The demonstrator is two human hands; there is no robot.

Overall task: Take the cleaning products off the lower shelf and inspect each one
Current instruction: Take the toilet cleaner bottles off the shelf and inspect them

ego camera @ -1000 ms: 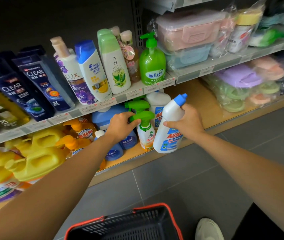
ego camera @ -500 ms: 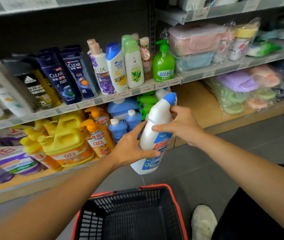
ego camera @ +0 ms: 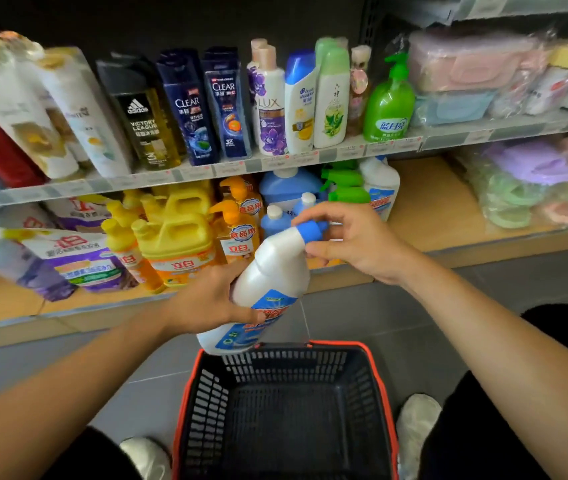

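A white cleaner bottle [ego camera: 275, 268] with a blue angled cap and a blue-red label is tilted in front of the lower shelf [ego camera: 424, 202], above the basket. My left hand [ego camera: 206, 299] grips its lower body. My right hand [ego camera: 355, 240] holds the neck, fingers around the blue cap. On the lower shelf stand yellow detergent jugs [ego camera: 175, 237], orange pump bottles [ego camera: 237, 230], blue bottles [ego camera: 286, 188], green spray bottles [ego camera: 345, 181] and another white cleaner bottle [ego camera: 381, 185].
A black basket with a red rim [ego camera: 384, 393] sits on the grey floor below the bottle, between my white shoes. The upper shelf [ego camera: 449, 142] carries shampoo bottles and a green pump soap. Wrapped plastic goods lie at the right; detergent bags at the left.
The bottle came off the shelf, toward me and down, and now tilts over the basket. My left hand left the spray bottle and took the bottle's body. My right hand slid up to the cap.
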